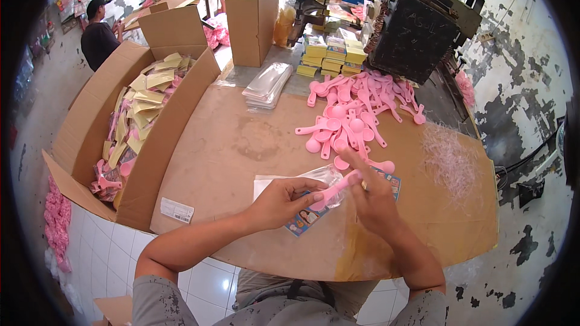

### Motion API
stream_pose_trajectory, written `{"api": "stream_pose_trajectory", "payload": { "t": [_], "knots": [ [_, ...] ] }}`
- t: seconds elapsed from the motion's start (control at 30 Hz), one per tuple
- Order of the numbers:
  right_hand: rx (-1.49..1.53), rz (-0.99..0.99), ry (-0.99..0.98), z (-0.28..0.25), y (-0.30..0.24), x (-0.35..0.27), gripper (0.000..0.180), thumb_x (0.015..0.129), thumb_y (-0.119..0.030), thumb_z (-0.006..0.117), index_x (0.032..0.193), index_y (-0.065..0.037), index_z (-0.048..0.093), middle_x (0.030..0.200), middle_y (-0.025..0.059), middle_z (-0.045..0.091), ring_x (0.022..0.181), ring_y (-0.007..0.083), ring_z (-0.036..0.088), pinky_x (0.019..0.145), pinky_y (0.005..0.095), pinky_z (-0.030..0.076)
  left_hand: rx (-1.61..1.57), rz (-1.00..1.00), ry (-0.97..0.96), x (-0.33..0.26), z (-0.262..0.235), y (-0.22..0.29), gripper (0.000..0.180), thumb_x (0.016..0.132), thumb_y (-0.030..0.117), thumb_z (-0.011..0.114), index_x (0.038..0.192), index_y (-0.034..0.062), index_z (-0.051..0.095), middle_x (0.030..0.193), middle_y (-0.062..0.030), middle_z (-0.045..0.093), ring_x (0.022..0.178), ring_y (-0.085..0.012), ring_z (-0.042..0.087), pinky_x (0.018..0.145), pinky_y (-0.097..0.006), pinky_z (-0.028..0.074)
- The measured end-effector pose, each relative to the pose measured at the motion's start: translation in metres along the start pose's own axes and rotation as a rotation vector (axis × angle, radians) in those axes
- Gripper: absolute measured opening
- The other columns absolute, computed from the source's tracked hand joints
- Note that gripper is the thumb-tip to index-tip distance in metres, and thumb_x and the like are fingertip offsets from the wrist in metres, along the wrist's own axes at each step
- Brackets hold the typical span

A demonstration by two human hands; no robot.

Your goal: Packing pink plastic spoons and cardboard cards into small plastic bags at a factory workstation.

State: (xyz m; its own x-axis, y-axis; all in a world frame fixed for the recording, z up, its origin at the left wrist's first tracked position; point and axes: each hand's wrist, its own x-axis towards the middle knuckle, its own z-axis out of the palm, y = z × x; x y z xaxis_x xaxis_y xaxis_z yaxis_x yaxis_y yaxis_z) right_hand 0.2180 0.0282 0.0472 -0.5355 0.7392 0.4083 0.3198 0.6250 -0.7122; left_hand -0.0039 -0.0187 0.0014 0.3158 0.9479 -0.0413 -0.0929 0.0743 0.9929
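Observation:
My left hand (pixel 283 201) is closed, its thumb and fingers pinching a pink measuring spoon (pixel 331 192) above the middle of the cardboard-covered table. On the right, my right hand (pixel 376 200) meets the spoon's far end, index finger stretched out; its thumb is mostly hidden. Beneath the hands lie a clear plastic bag (pixel 327 174) and blue printed cards (pixel 302 222), partly covered. Just beyond is a heap of pink measuring spoons (pixel 356 125), some reaching close to my right fingertips.
A stack of clear bags (pixel 266 86) and piles of cards (pixel 333 54) stand behind. At left, an open carton (pixel 138 172) holds packed pink spoons with yellowish cards. A dark machine (pixel 414 30) stands at the back right, plastic strands (pixel 450 160) below it. Two people (pixel 99 39) are farther off.

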Motion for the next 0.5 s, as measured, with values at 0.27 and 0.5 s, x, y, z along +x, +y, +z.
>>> {"api": "stream_pose_trajectory", "payload": {
  "t": [0.27, 0.5],
  "knots": [
    [0.968, 0.118, -0.324, -0.010, 0.008, 0.009, 0.056, 0.104, -0.010, 0.049, 0.156, 0.001, 0.033, 0.157, 0.0165, 0.044, 0.151, 0.0254, 0.032, 0.124, 0.0439, 0.021, -0.167, -0.051, -0.182, 0.000, -0.009, 0.006, 0.034, 0.105, 0.012, 0.060, 0.135, -0.0035, 0.056, 0.116, -0.0078, 0.072, 0.101, -0.0077, 0.066, 0.085, -0.024, 0.055],
    [0.375, -0.184, -0.401, -0.013, -0.017, 0.016, 0.021, 0.085, 0.007, 0.073, 0.103, -0.004, 0.076, 0.117, 0.0089, 0.071, 0.115, 0.0255, 0.064, 0.099, 0.0385, 0.050, -0.137, -0.013, -0.345, -0.001, -0.014, -0.001, 0.034, 0.104, 0.016, 0.062, 0.133, -0.0014, 0.058, 0.117, -0.0074, 0.071, 0.104, -0.0095, 0.066, 0.091, -0.026, 0.054]
  ]
}}
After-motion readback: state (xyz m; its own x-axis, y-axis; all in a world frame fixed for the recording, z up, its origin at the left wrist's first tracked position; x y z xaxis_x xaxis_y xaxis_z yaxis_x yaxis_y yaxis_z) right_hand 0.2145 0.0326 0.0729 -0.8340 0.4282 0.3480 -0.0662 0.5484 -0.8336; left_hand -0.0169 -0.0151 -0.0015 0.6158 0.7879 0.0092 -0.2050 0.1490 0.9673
